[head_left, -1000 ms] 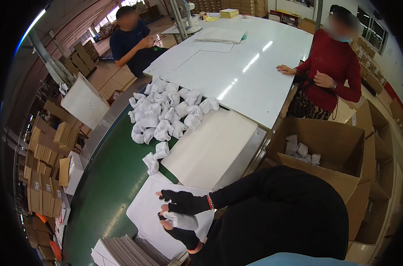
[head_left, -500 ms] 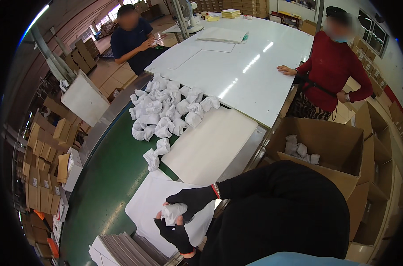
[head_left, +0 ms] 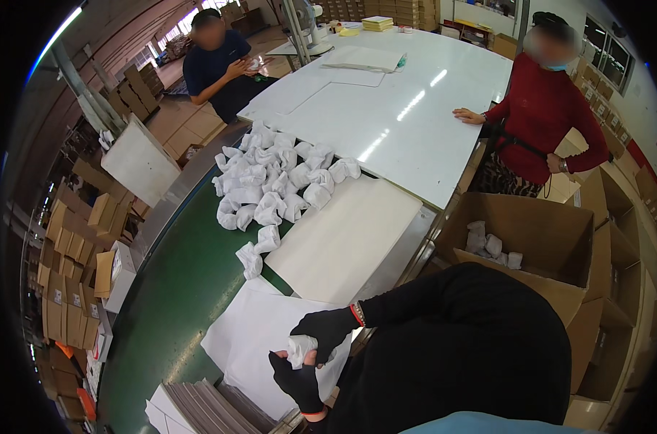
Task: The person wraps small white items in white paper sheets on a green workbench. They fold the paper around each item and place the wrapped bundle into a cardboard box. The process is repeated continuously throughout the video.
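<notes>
Both my hands, in black fingerless gloves, close around one small white paper-wrapped bundle [head_left: 300, 352]. My left hand [head_left: 298, 381] grips it from below and the near side, thumb against the paper. From above and the right, my right hand [head_left: 324, 333] wraps over it. What the paper encloses is hidden. Beneath the hands lie loose white paper sheets [head_left: 239, 334]. Beyond them two wrapped bundles [head_left: 249, 261] rest near a heap of similar white bundles [head_left: 272, 173] on the green belt.
A stack of paper [head_left: 205, 406] stands at the near left on the green conveyor belt [head_left: 176, 304]. An open cardboard box [head_left: 531, 224] at right holds several white bundles. A white table [head_left: 415, 108] extends beyond. Two people [head_left: 549, 116] are at its sides, one with a hand on it.
My hands and the bundle have shifted slightly right and nearer the paper's right side. The bundle looks more covered by my fingers.
</notes>
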